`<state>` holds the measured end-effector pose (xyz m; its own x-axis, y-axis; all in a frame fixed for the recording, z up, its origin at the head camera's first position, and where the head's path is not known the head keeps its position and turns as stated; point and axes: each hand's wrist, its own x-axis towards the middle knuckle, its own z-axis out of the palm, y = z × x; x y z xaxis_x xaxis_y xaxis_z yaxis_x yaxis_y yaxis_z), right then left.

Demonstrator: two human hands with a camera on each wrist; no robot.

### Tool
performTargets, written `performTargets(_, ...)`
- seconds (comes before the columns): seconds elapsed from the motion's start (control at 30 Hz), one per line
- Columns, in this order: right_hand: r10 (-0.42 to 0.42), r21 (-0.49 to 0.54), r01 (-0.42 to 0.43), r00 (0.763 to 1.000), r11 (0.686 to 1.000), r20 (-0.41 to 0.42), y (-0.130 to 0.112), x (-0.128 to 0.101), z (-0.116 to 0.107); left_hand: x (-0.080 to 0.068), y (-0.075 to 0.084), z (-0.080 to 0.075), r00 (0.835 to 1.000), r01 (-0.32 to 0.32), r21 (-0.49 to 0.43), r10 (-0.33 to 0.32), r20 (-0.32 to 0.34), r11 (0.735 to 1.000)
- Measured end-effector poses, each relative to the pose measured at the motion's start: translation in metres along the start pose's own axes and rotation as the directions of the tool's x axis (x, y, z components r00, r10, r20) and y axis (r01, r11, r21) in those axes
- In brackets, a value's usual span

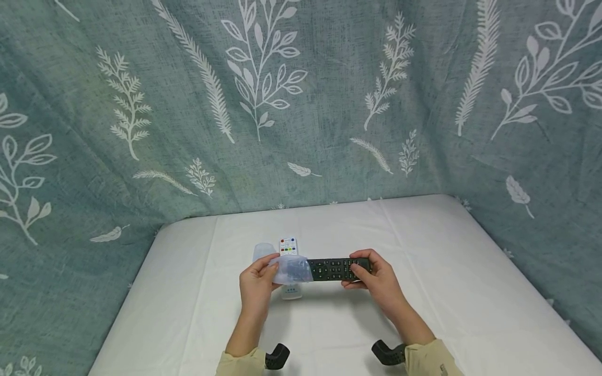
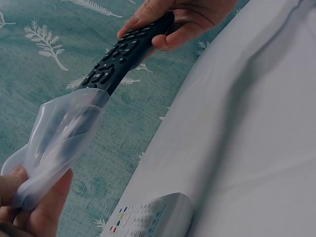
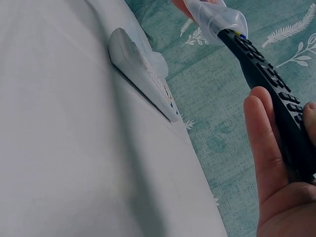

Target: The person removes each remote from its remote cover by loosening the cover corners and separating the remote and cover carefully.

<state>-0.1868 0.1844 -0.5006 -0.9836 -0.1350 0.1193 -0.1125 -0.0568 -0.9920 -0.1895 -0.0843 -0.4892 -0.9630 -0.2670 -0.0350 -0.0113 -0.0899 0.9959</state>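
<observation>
A table (image 1: 423, 292) covered with a plain white cloth is seen across the lower part of the head view. A white remote (image 1: 288, 247) with coloured buttons at its far end is laid flat on the cloth, near the table's middle. A second clear sleeve (image 1: 263, 250) is seen just left of it. Behind and around the table, a teal fabric backdrop (image 1: 329, 104) printed with white leaves and ferns is hung.

A black remote control (image 1: 336, 268), buttons facing up, is held level above a white-covered table (image 1: 423, 292), one end sheathed in a clear, crumpled plastic sleeve (image 1: 291, 269) and its other end bare, above the table's middle.
</observation>
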Motion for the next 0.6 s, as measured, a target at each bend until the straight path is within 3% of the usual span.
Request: performTargets(0.6,-0.006,-0.025,0.006,1.000,1.000,0.004,0.0016,0.0007,-0.0035,0.0027,-0.0049,-0.0025,1.000,0.007,0.003,-0.007,-0.014,1.000)
